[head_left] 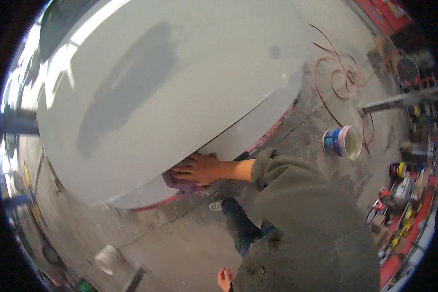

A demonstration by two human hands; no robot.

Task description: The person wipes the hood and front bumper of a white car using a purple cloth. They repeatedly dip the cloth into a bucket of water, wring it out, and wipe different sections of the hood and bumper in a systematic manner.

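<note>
A large light-grey car body panel [219, 73] fills the upper left, with a darker grey patch [131, 82] on its surface. Along its lower edge runs a gap, and below that a grey lower panel [243, 134] with a reddish rim. My right hand [202, 169] presses a crumpled purple cloth [177, 182] against the edge by this gap, its fingers laid over the cloth. Part of the cloth is hidden under the hand. Low in the picture my left hand [225, 278] hangs beside my jacket, its fingers loosely bent and nothing visible in them.
A blue-and-white bucket [343, 142] lies on the concrete floor at right, near a coiled red hose [343, 78]. A whitish container [108, 258] is at lower left. Tools and supplies crowd a red bench [413, 219] at far right. My shoe [216, 206] is below the panel.
</note>
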